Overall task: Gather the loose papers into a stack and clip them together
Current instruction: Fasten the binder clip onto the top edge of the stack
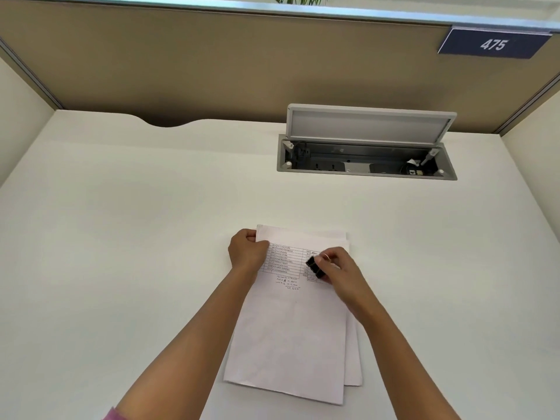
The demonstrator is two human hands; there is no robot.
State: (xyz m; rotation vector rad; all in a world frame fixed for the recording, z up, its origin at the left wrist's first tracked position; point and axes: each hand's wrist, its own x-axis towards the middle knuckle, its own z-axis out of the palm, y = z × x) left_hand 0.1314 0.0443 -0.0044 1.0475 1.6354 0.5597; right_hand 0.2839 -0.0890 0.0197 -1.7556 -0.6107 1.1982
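**Papers stacked, binder clip in your right hand**

The paper stack [291, 328] lies on the white desk [121, 237], in front of you and slightly right of centre. Sheets are not squared: one lower sheet sticks out along the right edge and at the near right corner. The top sheet carries a printed table near its far end, with a few handwritten lines below it; the text is too small to read.

Your left hand [247, 253] is curled closed on the far left corner of the stack, thumb on top of the sheet, fingers tucked under or behind the edge. Your right hand [339, 272] pinches a black binder clip [314, 267] between thumb and fingertips, over the right part of the printed table. One wire handle shows as a silver loop by your fingers. Whether the clip's mouth is open or touching the paper is hard to make out.

Beyond the papers, well apart, a cable box [366, 162] is sunk into the desk with its grey lid [369, 124] raised; its sockets and cables are dim. On the tan partition [212, 62] hangs a blue sign [493, 43] reading 475. A pink sleeve [113, 415] is cut off at the lower edge.
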